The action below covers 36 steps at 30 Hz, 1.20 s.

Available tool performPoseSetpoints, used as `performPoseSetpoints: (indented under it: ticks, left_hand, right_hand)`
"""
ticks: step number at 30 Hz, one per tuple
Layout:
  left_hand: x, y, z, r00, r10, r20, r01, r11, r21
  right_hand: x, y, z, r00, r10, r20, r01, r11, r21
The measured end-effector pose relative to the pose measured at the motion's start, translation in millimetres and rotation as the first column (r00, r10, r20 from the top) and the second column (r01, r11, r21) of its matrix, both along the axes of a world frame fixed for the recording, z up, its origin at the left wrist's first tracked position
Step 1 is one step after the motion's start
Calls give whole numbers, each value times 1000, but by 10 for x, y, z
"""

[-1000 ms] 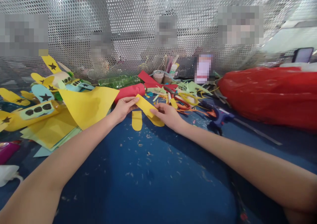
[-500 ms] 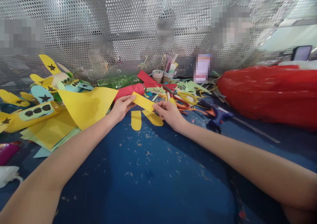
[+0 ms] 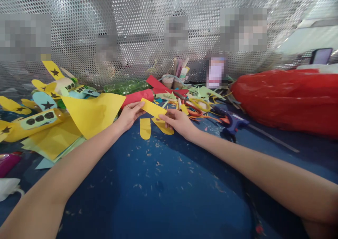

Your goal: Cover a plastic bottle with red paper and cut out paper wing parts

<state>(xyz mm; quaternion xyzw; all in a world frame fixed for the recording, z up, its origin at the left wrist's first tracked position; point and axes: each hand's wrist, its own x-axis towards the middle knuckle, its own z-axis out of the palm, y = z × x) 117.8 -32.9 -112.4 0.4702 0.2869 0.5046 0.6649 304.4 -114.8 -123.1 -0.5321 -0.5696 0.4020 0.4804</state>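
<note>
A yellow paper strip [image 3: 153, 108] is stretched between my two hands above the blue table [image 3: 158, 182]. My left hand [image 3: 130, 115] pinches its left end between thumb and fingers. At the other end, my right hand [image 3: 177, 122] is closed on the strip's right corner. Two yellow paper pieces with rounded ends lie just below: one rounded piece [image 3: 145, 129] is in full view, and the other rounded piece [image 3: 165, 127] is partly covered by my right fingers. Behind my left hand lies a red wrapped roll [image 3: 139, 97].
Yellow sheets [image 3: 95, 112] and bottle planes [image 3: 42, 120] crowd the left. Scissors [image 3: 200, 104] lie among paper scraps [image 3: 203, 92] behind my right hand. A blue glue gun [image 3: 236, 123] and a red plastic bag [image 3: 285, 101] are on the right. Perforated metal mesh [image 3: 142, 27] stands behind.
My right fingers have shifted slightly left and down along the strip's end. The left hand and the strip stay nearly in place.
</note>
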Motion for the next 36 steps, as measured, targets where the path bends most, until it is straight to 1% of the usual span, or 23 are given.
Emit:
performPoseSetpoints:
  ticks: [2,5,8,13,17,22,27,32,36]
  left_hand:
    - [-1,3,-3,1000,3,-7,-3,1000,5]
    - [-2,12,-18,999,10,-35,-9,1000,16]
    - [-5,17,-35,999,8,-47,-7,1000,27]
    - [-8,6,-44,999,-8,-47,10,999,47]
    - [-5,-1,-32,999,-17,-46,20,998,52]
    - [-2,5,-26,999,-3,-33,4,999,44]
    - [-1,14,-32,1000,0,-27,1,999,48]
    - [-5,19,-40,1000,-15,-18,16,999,47]
    - [-5,12,-40,999,-12,-39,13,999,49]
  right_hand:
    - [11,7,-13,999,27,18,-27,1000,2]
    - [11,1,-4,1000,29,-7,-29,1000,-9]
    - [-9,-17,29,999,18,-42,-19,999,-31]
    - [-24,-29,54,999,-16,-37,14,998,-58]
    - [-17,-29,51,999,-22,-44,20,998,-55]
    - [-27,-41,66,997,-9,-73,5,999,-51]
    - [-40,-41,70,998,-25,-50,24,1000,-18]
    - [-43,-38,68,994,-76,-76,76,997,-15]
    - [-34,-51,75,995,-87,-52,87,996,-6]
